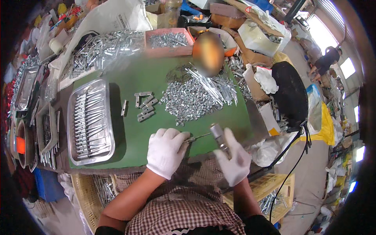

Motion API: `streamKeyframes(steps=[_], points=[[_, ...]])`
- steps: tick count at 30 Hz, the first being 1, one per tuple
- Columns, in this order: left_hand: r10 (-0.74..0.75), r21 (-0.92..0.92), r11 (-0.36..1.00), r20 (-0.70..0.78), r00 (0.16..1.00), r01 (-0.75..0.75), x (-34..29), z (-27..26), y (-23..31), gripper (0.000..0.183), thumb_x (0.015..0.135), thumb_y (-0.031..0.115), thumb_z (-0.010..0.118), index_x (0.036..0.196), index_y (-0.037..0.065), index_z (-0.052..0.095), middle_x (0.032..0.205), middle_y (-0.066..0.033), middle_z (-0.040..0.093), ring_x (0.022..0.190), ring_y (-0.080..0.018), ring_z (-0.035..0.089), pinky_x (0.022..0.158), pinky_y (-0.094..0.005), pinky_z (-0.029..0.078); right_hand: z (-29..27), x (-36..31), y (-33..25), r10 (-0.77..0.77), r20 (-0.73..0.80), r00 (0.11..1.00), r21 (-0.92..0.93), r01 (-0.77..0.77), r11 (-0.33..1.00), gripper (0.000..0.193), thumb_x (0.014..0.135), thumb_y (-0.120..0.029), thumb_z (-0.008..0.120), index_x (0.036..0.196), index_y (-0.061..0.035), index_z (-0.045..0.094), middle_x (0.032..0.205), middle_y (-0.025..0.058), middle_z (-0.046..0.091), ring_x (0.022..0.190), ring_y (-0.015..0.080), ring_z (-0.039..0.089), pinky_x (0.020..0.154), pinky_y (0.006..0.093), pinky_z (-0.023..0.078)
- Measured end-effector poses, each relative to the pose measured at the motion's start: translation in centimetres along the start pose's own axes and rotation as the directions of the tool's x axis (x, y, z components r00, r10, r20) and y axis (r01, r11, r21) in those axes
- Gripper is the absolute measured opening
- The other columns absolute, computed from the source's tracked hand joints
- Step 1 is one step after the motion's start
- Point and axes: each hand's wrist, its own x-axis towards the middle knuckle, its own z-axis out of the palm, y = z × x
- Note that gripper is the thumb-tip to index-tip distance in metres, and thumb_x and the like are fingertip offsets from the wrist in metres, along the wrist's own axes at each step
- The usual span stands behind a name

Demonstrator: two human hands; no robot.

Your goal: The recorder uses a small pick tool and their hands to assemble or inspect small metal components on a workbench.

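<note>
My left hand (166, 150), in a white glove, pinches the near end of a thin metal rod (199, 136) over the front edge of the green mat (129, 137). The gloved right hand (234, 158) grips a grey cylindrical power tool (217, 135) whose tip meets the rod's far end. A heap of small silver sleeves (186, 101) and long thin pins (217, 87) lies just beyond the hands. Several assembled pieces (145, 106) lie in a small group left of the heap.
A steel tray (89, 121) of finished rods sits at the mat's left. Farther back stand a pink bin (167, 41) of metal parts and a plastic sheet with more parts (100, 49). Cardboard boxes, rags and a black stool (290, 94) crowd the right. Yellow crates (270, 188) flank my lap.
</note>
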Motion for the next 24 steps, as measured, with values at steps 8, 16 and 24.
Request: streamKeyframes(steps=[8, 16, 24], points=[[0.152, 0.133, 0.979, 0.031, 0.988, -0.155, 0.4, 0.6, 1.1, 0.022, 0.075, 0.023, 0.079, 0.095, 0.018, 0.072, 0.096, 0.0005, 0.062, 0.096, -0.0252, 0.06, 0.08, -0.0423, 0.047, -2.3, 4.1, 13.7, -0.058, -0.366, 0.929, -0.527, -0.156, 0.835, 0.056, 0.091, -0.029, 0.07, 0.143, -0.013, 0.058, 0.105, 0.023, 0.064, 0.098, 0.0422, 0.06, 0.087, 0.0495, 0.048], [0.067, 0.107, 0.992, 0.006, 0.998, -0.068, -0.4, -3.5, -0.3, 0.024, 0.071, 0.014, 0.079, 0.092, 0.014, 0.067, 0.099, -0.0028, 0.065, 0.098, -0.0272, 0.062, 0.083, -0.0433, 0.047, 1.2, 10.9, 7.0, -0.219, -0.148, 0.965, -0.348, 0.156, 0.924, 0.04, 0.092, -0.029, 0.068, 0.129, -0.0118, 0.065, 0.115, 0.0186, 0.064, 0.107, 0.0399, 0.059, 0.096, 0.0498, 0.046], [-0.301, 0.145, 0.931, -0.205, 0.931, 0.334, -4.8, -20.0, -13.4, 0.012, 0.086, 0.007, 0.068, 0.098, 0.004, 0.068, 0.098, -0.0135, 0.07, 0.091, -0.0339, 0.067, 0.081, -0.0407, 0.054, 0.9, 15.6, 9.9, -0.113, -0.045, 0.993, -0.393, 0.087, 0.915, 0.026, 0.092, -0.024, 0.068, 0.11, -0.0052, 0.066, 0.108, 0.0186, 0.064, 0.105, 0.0388, 0.061, 0.092, 0.0473, 0.048]])
